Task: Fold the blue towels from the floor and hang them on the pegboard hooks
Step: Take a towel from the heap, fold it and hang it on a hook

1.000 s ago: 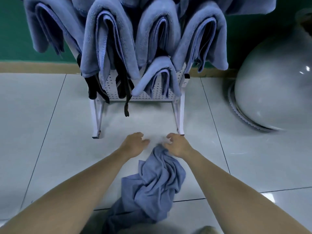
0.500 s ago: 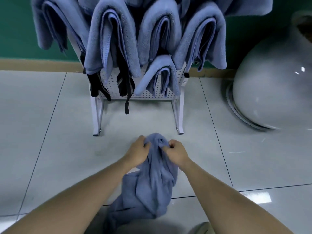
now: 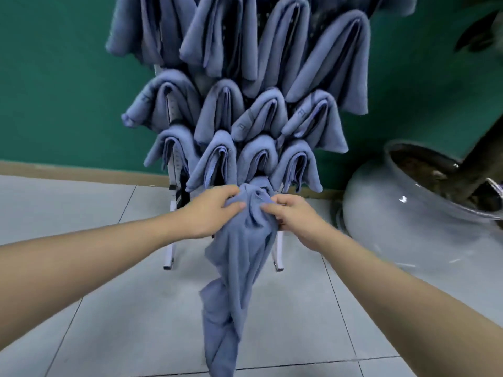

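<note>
A crumpled blue towel (image 3: 239, 268) hangs in the air in front of me, bunched at its top and trailing down toward the floor. My left hand (image 3: 209, 213) grips the top of it from the left, and my right hand (image 3: 294, 216) pinches it from the right, the two hands close together. Behind the towel stands the white pegboard stand (image 3: 174, 159), its hooks covered by several folded blue towels (image 3: 261, 115) in rows. The board itself is mostly hidden by them.
A large glossy grey plant pot (image 3: 413, 213) with soil and a trunk stands on the right, close to the stand. A green wall (image 3: 60, 91) rises behind. Pale floor tiles (image 3: 109, 308) stretch to the left and front.
Both hands took hold of the towel on the floor and lifted it up in front of the pegboard. My view tilted upward, showing more rows of hung towels.
</note>
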A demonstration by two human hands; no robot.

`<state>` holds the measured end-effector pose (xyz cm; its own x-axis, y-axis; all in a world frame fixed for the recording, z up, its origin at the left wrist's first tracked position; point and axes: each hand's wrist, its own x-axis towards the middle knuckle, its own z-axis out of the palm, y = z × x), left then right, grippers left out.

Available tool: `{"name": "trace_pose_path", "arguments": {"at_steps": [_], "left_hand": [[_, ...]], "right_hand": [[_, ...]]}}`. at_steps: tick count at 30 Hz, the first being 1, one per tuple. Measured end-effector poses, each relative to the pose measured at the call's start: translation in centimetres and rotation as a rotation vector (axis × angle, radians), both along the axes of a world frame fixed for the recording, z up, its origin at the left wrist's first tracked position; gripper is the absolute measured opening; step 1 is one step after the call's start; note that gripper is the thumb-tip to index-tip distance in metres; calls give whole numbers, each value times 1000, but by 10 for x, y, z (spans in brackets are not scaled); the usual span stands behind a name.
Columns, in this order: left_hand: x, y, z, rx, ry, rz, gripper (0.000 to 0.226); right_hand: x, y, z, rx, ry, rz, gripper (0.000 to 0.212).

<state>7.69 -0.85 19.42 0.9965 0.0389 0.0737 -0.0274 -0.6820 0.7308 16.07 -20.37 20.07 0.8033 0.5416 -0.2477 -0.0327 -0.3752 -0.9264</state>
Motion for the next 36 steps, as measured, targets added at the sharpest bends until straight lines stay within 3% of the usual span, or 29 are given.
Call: {"name": "trace_pose_path", "arguments": {"at_steps": [4,6,9,11,13,15,17,21,23,25,30,34,36], "left_hand": [[-11,-8,65,-26,-239,-22,29],[-12,-13,90,-23,-308,-53,28],[-16,-18,119,-5,-345,-36,35],[-27,-17,130,-12,-387,25,28],[-45,-9,128,-104,-350,113,23],[-68,-1,115,-221,-197,155,39],[-92,3,91,-289,-56,121,57],[-129,8,48,-376,93,31,60],[-129,6,42,-296,106,-12,58],[-124,-2,39,-305,58,8,42],[-120,-20,21,-518,-46,219,2],[-119,-19,29,-505,-110,356,35],[-116,-14,35,-546,-148,407,45]], "right_hand": [[-38,-3,56,178,-22,100,23],[-55,-1,70,125,-130,132,18],[-70,7,82,21,-373,30,28],[-78,11,95,66,-485,-68,36],[-83,13,108,160,-468,-125,34],[-86,16,118,207,-424,-148,33],[-89,20,121,247,-396,-169,38],[-95,32,115,273,-350,-180,42],[-96,39,107,275,-315,-173,40],[-99,45,101,299,-252,-158,38],[-103,60,86,306,-161,-92,37],[-106,60,73,180,-193,15,21],[-101,56,66,93,-203,48,25]]}}
